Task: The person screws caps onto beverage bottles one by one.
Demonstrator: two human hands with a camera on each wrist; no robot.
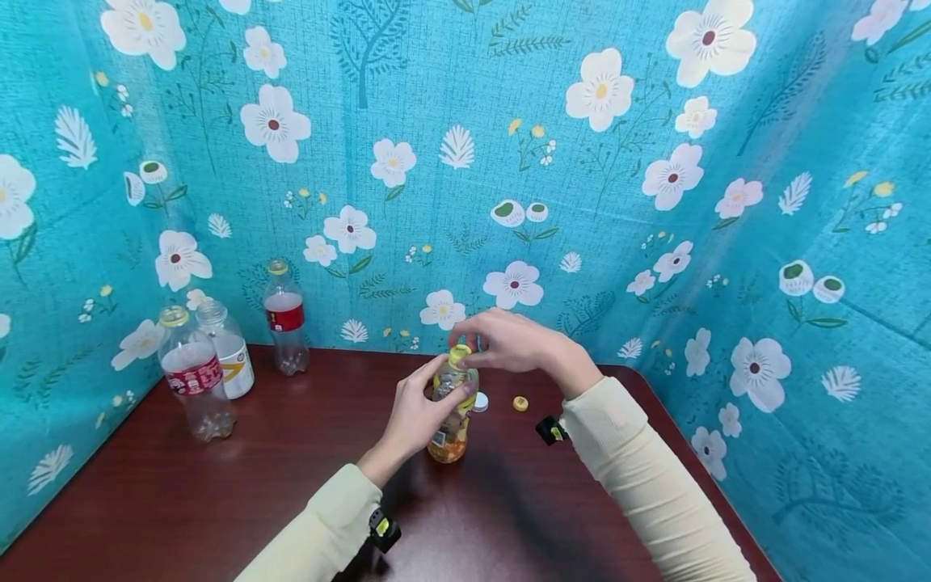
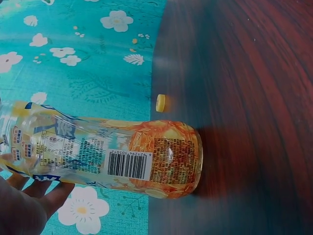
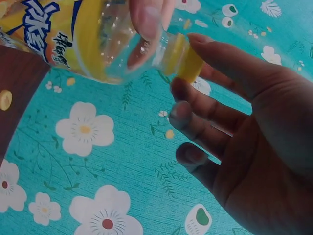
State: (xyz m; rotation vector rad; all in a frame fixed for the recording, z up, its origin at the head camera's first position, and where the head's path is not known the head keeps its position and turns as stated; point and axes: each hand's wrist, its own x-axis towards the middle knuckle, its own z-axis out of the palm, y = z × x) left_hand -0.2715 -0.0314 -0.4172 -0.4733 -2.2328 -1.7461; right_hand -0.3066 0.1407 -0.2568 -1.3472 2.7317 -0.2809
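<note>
My left hand [image 1: 416, 408] grips a clear plastic drink bottle [image 1: 447, 449] with a yellow label round its upper body. It stands upright on the table, and its printed barcode side [image 2: 129, 164] faces the left wrist camera. Above it, my right hand [image 1: 520, 341] reaches over to the top. Thumb and index finger pinch a yellow cap [image 3: 190, 64] at the bottle's mouth, right by the yellow ring on the neck. The other fingers of that hand are spread loosely away from the bottle.
A white cap [image 1: 481, 402] and a loose yellow cap [image 1: 520, 403] lie on the dark table [image 1: 327, 436] behind and right of the bottle. Uncapped bottles stand at the left: two with red labels [image 1: 195, 380] [image 1: 285, 318], one white-labelled [image 1: 236, 368]. Flowered blue cloth [image 1: 451, 210] encloses the table's back and sides.
</note>
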